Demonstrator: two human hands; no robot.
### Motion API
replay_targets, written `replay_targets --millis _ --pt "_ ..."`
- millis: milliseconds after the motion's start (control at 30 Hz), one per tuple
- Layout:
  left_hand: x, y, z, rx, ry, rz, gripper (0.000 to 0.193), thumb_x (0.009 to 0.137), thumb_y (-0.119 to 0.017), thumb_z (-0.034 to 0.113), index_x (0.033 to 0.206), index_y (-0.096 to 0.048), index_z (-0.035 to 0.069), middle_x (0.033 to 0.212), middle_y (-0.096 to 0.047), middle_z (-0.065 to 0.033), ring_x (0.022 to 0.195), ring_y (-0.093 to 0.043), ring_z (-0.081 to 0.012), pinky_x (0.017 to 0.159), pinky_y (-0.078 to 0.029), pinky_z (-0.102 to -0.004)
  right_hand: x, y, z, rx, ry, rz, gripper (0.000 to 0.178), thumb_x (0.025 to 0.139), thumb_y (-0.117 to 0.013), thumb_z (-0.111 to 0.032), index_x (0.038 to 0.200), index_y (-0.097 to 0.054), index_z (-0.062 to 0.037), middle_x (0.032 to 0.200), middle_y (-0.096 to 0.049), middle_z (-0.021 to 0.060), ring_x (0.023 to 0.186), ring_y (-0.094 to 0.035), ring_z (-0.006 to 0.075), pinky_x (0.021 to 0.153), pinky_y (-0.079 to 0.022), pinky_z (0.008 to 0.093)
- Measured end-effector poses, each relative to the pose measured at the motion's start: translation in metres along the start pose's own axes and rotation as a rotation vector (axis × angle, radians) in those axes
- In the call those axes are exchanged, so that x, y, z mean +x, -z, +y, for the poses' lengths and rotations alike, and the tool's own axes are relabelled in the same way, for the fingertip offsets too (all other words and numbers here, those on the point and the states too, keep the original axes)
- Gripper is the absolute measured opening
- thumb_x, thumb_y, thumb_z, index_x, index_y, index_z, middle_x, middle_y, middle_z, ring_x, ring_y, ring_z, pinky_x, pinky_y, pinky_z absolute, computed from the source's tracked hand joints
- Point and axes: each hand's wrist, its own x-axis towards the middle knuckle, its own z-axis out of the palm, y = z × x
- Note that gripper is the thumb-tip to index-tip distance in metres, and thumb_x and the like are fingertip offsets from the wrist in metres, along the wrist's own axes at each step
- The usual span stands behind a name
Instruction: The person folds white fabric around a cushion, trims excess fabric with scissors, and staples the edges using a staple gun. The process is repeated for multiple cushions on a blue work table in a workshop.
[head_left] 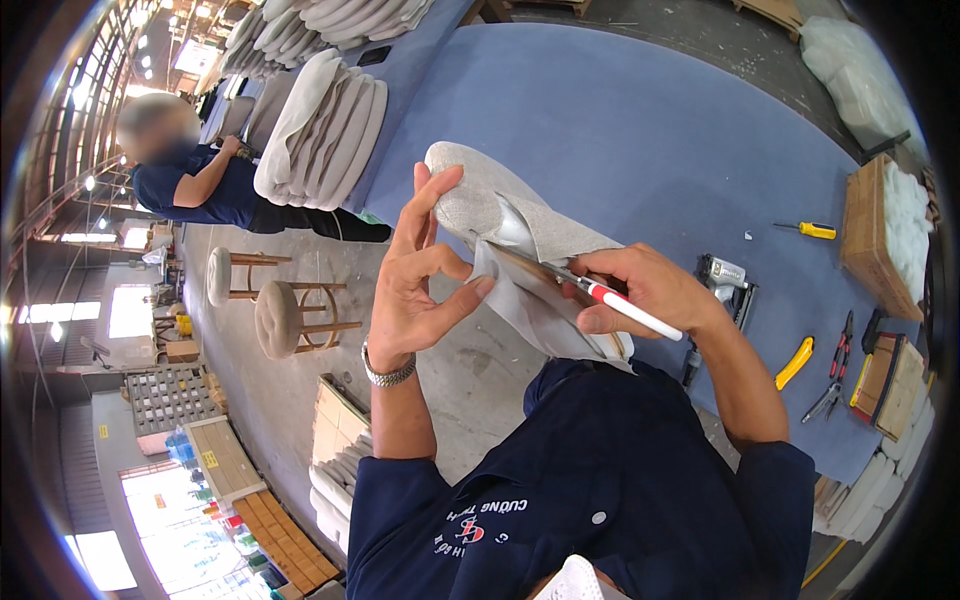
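A seat pad covered in light grey-beige fabric [490, 195] is held up on edge in front of me, above the near edge of the blue table. From its underside hangs a thin grey lining cloth [535, 300], partly loose, with white padding showing in the gap. My left hand [410, 300] pinches the lining's edge between thumb and forefinger, its other fingers raised by the pad's rounded end. In my right hand [645, 285] is a slim tool with a red and white handle [640, 312]; its tip points along the opening. Those fingers also rest against the pad.
On the blue table [600, 90] lie a nail gun [728, 275], yellow screwdriver [815, 230], yellow utility knife [797, 362] and red-black pliers [838, 370]. A box of white padding [868, 235] stands right. Stacked pads [325, 140], stools [278, 318] and a co-worker [215, 185] are left.
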Motion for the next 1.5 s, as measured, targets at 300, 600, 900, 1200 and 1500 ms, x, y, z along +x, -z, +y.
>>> replay_targets --millis 300,600,900,1200,1500 --pt "-0.003 -0.003 0.003 0.052 0.021 0.032 0.029 0.066 -0.085 -0.005 0.067 -0.060 0.010 0.164 -0.036 -0.0228 0.160 -0.009 -0.0465 0.125 -0.018 -0.0610 0.004 -0.008 -0.013 -0.131 0.007 0.079 0.071 0.085 -0.072 -0.072 0.096 -0.069 -0.0025 0.070 -0.060 0.0102 0.063 -0.059 0.0259 0.060 -0.047 0.0393" --pt "-0.004 -0.006 0.008 0.151 -0.028 0.027 0.029 0.064 -0.084 -0.005 0.067 -0.060 0.010 0.163 -0.037 -0.0237 0.159 -0.013 -0.0499 0.123 -0.020 -0.0617 0.003 -0.017 -0.017 -0.021 -0.055 0.110 0.060 0.084 -0.078 -0.064 0.088 -0.070 -0.0048 0.059 -0.050 0.0034 0.055 -0.047 0.0153 0.055 -0.038 0.0343" --pt "-0.008 0.009 0.004 -0.082 0.005 -0.039 0.028 0.062 -0.080 -0.006 0.066 -0.058 0.012 0.165 -0.035 -0.0258 0.160 -0.005 -0.0482 0.123 -0.012 -0.0670 0.000 -0.017 0.004 0.065 0.018 0.046 0.062 0.085 -0.077 -0.066 0.104 -0.072 -0.0066 0.066 -0.058 0.0023 0.061 -0.054 0.0149 0.059 -0.043 0.0322" --pt "-0.006 0.007 -0.002 -0.141 0.005 -0.022 0.027 0.063 -0.082 -0.002 0.066 -0.059 0.013 0.165 -0.035 -0.0249 0.160 -0.004 -0.0472 0.121 -0.013 -0.0706 -0.002 -0.012 -0.001 0.013 -0.003 0.019 0.066 0.088 -0.072 -0.068 0.106 -0.071 -0.0051 0.073 -0.062 0.0048 0.068 -0.060 0.0182 0.062 -0.047 0.0344" --pt "-0.003 0.001 0.003 -0.051 0.009 0.000 0.028 0.061 -0.088 0.002 0.063 -0.062 0.015 0.163 -0.039 -0.0235 0.160 -0.010 -0.0469 0.123 -0.014 -0.0664 -0.002 -0.020 -0.012 -0.060 0.004 0.133 0.066 0.087 -0.074 -0.068 0.102 -0.072 -0.0029 0.065 -0.055 0.0025 0.058 -0.053 0.0149 0.056 -0.042 0.0319"
